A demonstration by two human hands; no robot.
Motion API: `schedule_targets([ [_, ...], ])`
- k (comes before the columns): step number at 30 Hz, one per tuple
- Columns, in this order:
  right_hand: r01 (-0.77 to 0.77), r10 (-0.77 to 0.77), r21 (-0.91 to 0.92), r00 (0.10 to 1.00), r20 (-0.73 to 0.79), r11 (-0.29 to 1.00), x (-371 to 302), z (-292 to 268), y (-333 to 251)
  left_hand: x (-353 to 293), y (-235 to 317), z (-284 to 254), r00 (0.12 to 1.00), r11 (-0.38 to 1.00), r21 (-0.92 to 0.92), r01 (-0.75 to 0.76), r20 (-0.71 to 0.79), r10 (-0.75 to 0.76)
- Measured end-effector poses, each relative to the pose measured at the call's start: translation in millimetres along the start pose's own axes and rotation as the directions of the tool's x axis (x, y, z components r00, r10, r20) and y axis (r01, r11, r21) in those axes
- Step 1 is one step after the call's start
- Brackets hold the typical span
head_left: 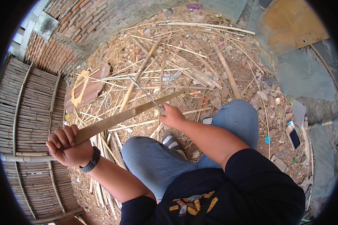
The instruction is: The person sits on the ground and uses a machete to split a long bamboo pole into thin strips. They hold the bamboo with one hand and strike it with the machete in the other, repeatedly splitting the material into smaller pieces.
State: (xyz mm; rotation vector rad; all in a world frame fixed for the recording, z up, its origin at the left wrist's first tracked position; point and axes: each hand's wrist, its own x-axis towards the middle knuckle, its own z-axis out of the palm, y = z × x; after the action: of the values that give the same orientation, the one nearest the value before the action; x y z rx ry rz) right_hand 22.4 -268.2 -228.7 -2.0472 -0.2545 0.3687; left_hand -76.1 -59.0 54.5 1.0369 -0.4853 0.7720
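My left hand (69, 148), with a dark watch on its wrist, is wrapped round the near end of a split bamboo piece (110, 123). The piece slants up to the right across my body, a node ring showing about midway. In my right hand (173, 117) is the handle of a knife (143, 91), its thin blade pointing away and to the left. Blade and bamboo cross close to my right fist; I cannot tell whether the edge touches or has entered it. My fingers hide most of the handle.
Bamboo poles (142, 73), thin strips and rubble litter the ground ahead. A woven bamboo panel (33, 108) stands at left, below a brick wall (77, 22). At right lie a phone (293, 137) and grey sheets (304, 75). My bent knees (236, 120) flank the work.
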Motion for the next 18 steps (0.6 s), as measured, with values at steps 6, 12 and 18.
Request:
schedule_targets([
  [6, -0.076, 0.078, 0.041, 0.995, -0.069, 0.996, 6, 5, 2, 4, -3, 10, 0.998, 0.999, -0.045, 0.028, 0.056, -0.025],
  [12, 0.152, -0.153, 0.045, 0.988, 0.008, 0.987, -16, -8, -33, 1, -1, 5, 1.000, 1.000, 0.006, 0.003, 0.012, -0.003],
  [18, 0.006, -0.002, 0.035, 0.994, -0.107, 0.999, 5, 9, -2, 3, -3, 7, 1.000, 1.000, -0.014, 0.011, 0.028, -0.010],
])
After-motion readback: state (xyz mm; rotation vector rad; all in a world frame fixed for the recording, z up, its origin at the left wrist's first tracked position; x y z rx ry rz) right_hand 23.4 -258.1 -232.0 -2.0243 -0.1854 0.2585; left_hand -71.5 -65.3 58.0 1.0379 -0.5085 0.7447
